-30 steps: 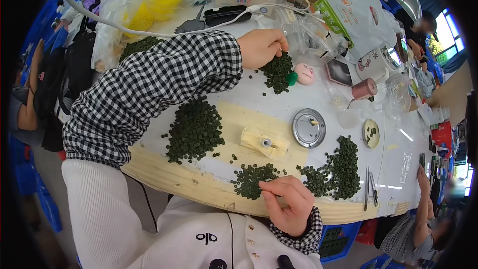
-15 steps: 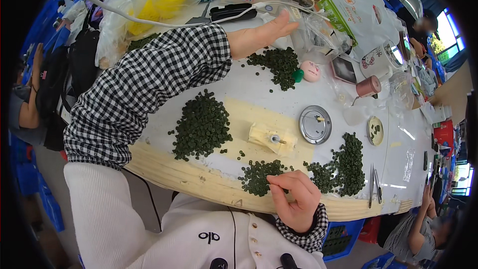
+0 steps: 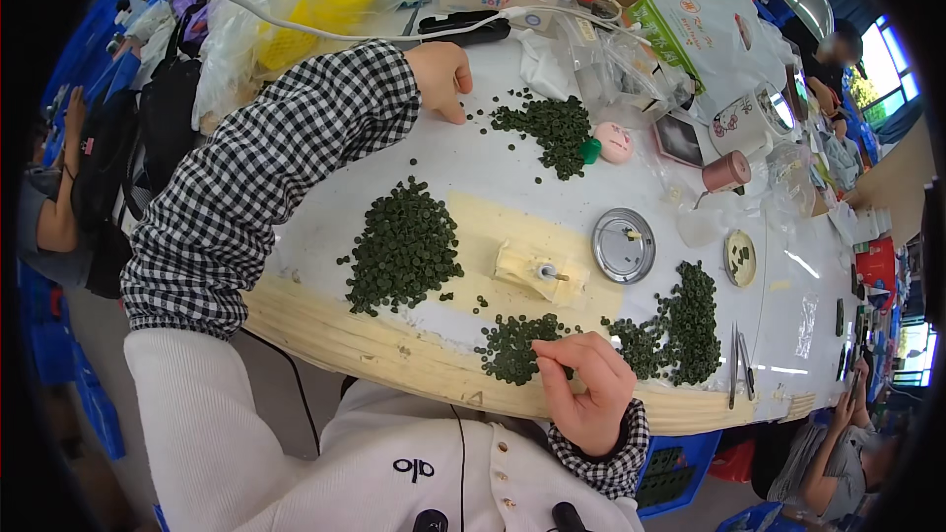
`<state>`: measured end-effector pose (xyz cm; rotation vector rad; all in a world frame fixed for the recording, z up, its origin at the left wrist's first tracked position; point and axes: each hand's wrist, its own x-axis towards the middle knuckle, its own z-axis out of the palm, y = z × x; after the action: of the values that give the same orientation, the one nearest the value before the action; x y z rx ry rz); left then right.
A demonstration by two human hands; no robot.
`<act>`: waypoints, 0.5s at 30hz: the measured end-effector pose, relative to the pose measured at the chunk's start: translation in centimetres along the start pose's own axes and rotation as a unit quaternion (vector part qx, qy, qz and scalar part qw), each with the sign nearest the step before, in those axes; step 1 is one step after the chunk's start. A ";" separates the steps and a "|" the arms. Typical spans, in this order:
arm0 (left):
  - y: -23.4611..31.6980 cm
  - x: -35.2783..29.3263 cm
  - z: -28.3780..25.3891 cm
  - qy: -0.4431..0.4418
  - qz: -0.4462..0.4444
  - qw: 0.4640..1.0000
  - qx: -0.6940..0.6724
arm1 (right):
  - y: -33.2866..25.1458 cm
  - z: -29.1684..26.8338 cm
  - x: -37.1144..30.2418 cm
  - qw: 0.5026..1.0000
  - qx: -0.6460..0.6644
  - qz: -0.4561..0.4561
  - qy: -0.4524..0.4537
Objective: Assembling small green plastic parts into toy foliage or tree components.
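Observation:
My left hand (image 3: 440, 79), in a checked sleeve, is at the far left of the table, its fingers curled with the tips down at the surface. A few loose dark-green discs lie just beside it, left of a far pile of small green discs (image 3: 555, 133). Whatever it may hold is hidden. My right hand (image 3: 589, 389) rests at the near edge, thumb and forefinger pinched beside a small pile of green discs (image 3: 512, 347); what lies between the tips is too small to make out. A larger disc pile (image 3: 402, 251) sits left of a taped block with a metal pin (image 3: 544, 273).
A round metal dish (image 3: 624, 246), a cream lid (image 3: 741, 258) and tweezers (image 3: 734, 369) lie to the right, near another disc pile (image 3: 688, 325). Farther back stand a pink thread spool (image 3: 727, 170), a mug (image 3: 746, 123) and plastic bags (image 3: 690, 34). A white cable (image 3: 325, 35) crosses the back left.
My left hand has drawn back leftward from over the clutter behind the far pile and lowered to the table, its outstretched fingers now curled. My right hand has barely moved.

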<state>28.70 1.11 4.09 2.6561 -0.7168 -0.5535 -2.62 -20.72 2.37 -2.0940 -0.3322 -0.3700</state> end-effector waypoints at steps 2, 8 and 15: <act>1.2 1.5 0.3 -0.041 0.009 0.998 -0.046 | 0.0 0.0 0.0 1.000 -0.006 0.004 0.005; 3.5 2.6 1.8 -0.008 0.094 0.968 -0.231 | 0.1 -0.2 -0.1 0.999 -0.006 0.026 0.026; 2.7 -6.0 0.7 0.084 0.113 0.948 -0.284 | -3.5 -9.8 -0.1 0.933 -0.199 -0.106 0.279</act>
<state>22.50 1.95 6.23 2.0258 -0.6738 -0.3892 -5.29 -27.31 10.02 -2.2273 -0.1472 -1.2181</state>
